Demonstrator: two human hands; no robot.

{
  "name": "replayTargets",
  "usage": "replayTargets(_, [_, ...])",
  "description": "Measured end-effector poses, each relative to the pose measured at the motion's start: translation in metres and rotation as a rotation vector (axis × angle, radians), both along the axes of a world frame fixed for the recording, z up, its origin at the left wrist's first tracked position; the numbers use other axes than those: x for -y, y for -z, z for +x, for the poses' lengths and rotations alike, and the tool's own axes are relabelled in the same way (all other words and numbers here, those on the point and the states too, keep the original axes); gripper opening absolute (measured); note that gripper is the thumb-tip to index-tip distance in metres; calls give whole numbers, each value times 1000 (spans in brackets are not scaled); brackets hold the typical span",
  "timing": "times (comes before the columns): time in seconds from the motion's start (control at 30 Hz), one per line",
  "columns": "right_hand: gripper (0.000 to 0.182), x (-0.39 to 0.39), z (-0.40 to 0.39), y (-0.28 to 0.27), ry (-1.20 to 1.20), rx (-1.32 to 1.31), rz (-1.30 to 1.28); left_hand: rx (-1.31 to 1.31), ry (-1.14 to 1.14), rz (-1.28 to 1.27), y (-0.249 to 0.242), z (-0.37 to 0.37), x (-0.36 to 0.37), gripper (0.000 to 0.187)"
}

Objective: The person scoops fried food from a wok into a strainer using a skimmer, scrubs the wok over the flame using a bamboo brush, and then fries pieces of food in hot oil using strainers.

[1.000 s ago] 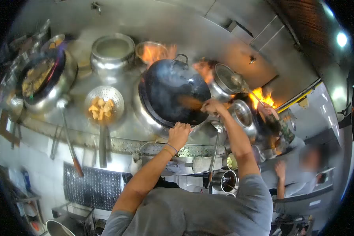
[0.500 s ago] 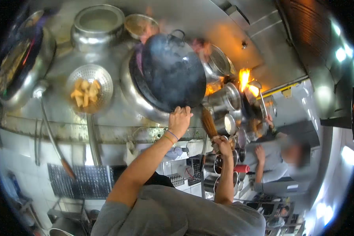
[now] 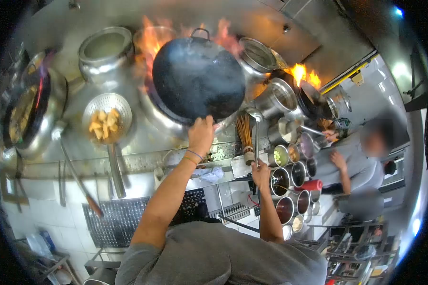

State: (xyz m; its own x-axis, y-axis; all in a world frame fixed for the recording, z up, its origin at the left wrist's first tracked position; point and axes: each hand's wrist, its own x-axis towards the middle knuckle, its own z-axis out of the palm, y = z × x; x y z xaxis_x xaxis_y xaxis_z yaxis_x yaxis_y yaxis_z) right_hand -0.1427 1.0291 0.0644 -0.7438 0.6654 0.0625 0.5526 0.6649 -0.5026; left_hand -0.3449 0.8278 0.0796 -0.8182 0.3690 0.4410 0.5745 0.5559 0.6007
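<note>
My left hand (image 3: 202,137) is closed on the near edge of a large black wok (image 3: 197,78), which smokes over a burner with flames round its far side. To the right, my right hand (image 3: 260,175) is closed round the handle of a metal ladle (image 3: 257,137), whose bowl points away from me. A bamboo brush (image 3: 244,135) lies just left of the ladle, its bound end near my fingers. Left of the wok, a perforated strainer (image 3: 108,100) holds pale yellow chunks (image 3: 103,124).
Another wok (image 3: 24,114) and a long-handled tool (image 3: 73,164) are at the left. A metal pot (image 3: 105,50) stands behind the strainer. Seasoning containers (image 3: 285,209) and a red bottle (image 3: 311,185) are at the right. A co-worker (image 3: 354,166) works beside a flaming wok (image 3: 314,102).
My right hand has let go of the bamboo brush and taken hold of the ladle. Flames behind the black wok have grown. The view has shifted, showing more containers at the right.
</note>
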Motion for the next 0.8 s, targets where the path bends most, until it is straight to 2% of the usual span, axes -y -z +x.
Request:
replayTargets(0.13, [33,3,51,30,-90,20,51,-133,-115,12,9,-4,-7,25])
replayTargets(0.17, [30,8,64,38,-145,-119,129,-146,-160,-15,4,-2,-6,26])
replayTargets(0.2, [27,12,76,45,-194,-255,206,-25,-138,-73,0,1,-4,28])
replayTargets(0.3, [30,21,110,45,-223,-242,111,-170,-132,-26,-9,19,3,33])
replayTargets(0.33, [30,24,119,45,-204,-272,67,-324,-172,-15,-4,28,3,38])
replayTargets(0.4, [31,25,139,40,-201,-265,-18,-361,-195,44,-17,74,-1,36])
replayTargets(0.47, [29,27,153,29,-197,-259,-77,44,-5,197,-6,139,-7,27])
replayTargets(0.5, [29,24,159,32,-197,-262,-84,-66,190,218,20,161,-14,18])
replayTargets(0.53, [28,20,166,35,-207,-257,-93,257,352,222,49,194,-16,14])
replayTargets(0.57, [26,16,171,37,-223,-252,-100,414,488,29,61,217,-22,21])
replayTargets(0.63, [24,8,177,36,-220,-247,-136,548,708,-297,125,243,-28,24])
replayTargets(0.7, [26,-1,181,38,-247,-198,-148,963,603,-420,125,246,-43,25])
replayTargets(0.73, [23,-4,182,36,-256,-222,-128,954,607,-416,148,245,-46,25])
replayTargets(0.8, [23,-11,189,44,-278,-233,-98,743,544,-384,243,235,-67,24])
